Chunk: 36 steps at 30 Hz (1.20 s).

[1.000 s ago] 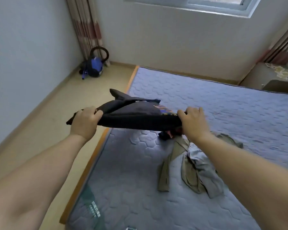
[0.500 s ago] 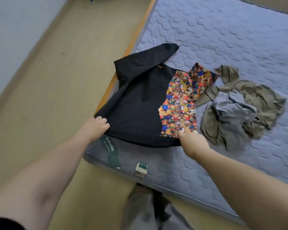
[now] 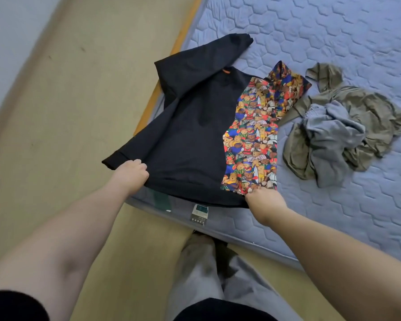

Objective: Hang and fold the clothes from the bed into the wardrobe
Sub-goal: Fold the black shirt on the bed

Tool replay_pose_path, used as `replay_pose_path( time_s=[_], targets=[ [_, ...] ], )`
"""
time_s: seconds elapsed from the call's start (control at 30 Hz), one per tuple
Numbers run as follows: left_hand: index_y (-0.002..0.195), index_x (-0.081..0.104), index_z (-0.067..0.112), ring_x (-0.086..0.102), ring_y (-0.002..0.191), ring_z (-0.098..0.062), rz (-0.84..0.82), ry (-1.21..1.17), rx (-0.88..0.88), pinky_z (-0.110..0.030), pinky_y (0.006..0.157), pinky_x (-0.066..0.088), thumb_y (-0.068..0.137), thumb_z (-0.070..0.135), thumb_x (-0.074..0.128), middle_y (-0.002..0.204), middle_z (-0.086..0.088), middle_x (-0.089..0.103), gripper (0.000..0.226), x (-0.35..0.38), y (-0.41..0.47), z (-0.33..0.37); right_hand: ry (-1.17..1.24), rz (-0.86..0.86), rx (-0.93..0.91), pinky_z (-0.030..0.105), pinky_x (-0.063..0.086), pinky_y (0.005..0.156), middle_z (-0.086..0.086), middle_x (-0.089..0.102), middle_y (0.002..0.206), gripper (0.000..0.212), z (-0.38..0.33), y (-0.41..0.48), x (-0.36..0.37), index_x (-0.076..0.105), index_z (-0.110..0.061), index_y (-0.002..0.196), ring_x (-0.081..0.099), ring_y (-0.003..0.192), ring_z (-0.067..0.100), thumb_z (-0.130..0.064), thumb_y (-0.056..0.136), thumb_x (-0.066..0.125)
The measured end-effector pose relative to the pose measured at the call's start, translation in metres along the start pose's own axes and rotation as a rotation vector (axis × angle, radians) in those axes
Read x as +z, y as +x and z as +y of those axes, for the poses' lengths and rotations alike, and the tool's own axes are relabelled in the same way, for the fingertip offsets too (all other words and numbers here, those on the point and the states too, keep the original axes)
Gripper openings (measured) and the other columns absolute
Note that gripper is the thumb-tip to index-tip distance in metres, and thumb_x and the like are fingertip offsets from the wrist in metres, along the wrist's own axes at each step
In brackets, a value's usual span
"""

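Sweatshirt [image 3: 190, 126], black with a bear-print panel, lies spread flat at the near corner of the bed [image 3: 333, 42], with one sleeve over the bed's edge. The left hand [image 3: 131, 173] grips the black end of the hem. The right hand [image 3: 264, 202] pinches the hem at the printed panel. Judged soft, light and limp: it will sag unless held at two points. For folding, take hold at the shoulders or hem corners. A crumpled olive-and-grey pile [image 3: 338, 135] lies further in on the bed.

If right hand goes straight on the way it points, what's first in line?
The sweatshirt that it pinches by the hem: the right hand points up along the teddy-bear print panel. Height above cloth unclear.
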<state>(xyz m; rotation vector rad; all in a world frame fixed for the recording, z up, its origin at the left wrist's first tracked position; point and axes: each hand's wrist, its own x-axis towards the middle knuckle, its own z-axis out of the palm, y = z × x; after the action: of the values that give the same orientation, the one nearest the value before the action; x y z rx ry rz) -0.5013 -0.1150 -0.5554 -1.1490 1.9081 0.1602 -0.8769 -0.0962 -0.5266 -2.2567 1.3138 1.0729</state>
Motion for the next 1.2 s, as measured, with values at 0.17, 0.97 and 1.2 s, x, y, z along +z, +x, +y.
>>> replay_pose_path(
  time_s=[0.17,0.97,1.2],
  targets=[
    [0.134,0.054,0.022,0.052,0.125,-0.024,-0.320,-0.263,-0.023,-0.035,0.097,0.046,0.088,0.012,0.056,0.133,-0.004,0.054,0.047,0.012,-0.012,0.024,0.138,-0.328,-0.067,0.038,0.048,0.075,0.007,0.060,0.115,0.028,-0.019,-0.007,0.018,0.058,-0.014,0.120,0.060,0.105,0.029,-0.011,0.094,0.050],
    [0.129,0.064,0.015,0.058,0.123,-0.025,-0.128,-0.751,-0.178,-0.031,0.098,0.047,0.100,0.014,0.051,0.135,-0.007,0.061,0.031,-0.019,-0.060,-0.071,0.436,-0.249,0.064,0.028,0.041,0.060,0.009,0.060,0.092,0.013,-0.089,0.024,-0.102,0.058,-0.010,0.092,0.050,0.066,0.018,-0.008,0.099,0.046],
    [0.131,0.062,0.012,0.056,0.126,-0.027,-0.113,-0.664,-0.035,-0.030,0.100,0.045,0.103,0.017,0.047,0.136,-0.009,0.061,0.032,0.016,-0.008,-0.182,0.775,-0.157,0.296,0.033,0.055,0.082,0.010,0.069,0.110,0.027,-0.160,0.080,-0.139,0.070,-0.006,0.112,0.067,0.102,0.028,-0.010,0.097,0.049]
  ],
)
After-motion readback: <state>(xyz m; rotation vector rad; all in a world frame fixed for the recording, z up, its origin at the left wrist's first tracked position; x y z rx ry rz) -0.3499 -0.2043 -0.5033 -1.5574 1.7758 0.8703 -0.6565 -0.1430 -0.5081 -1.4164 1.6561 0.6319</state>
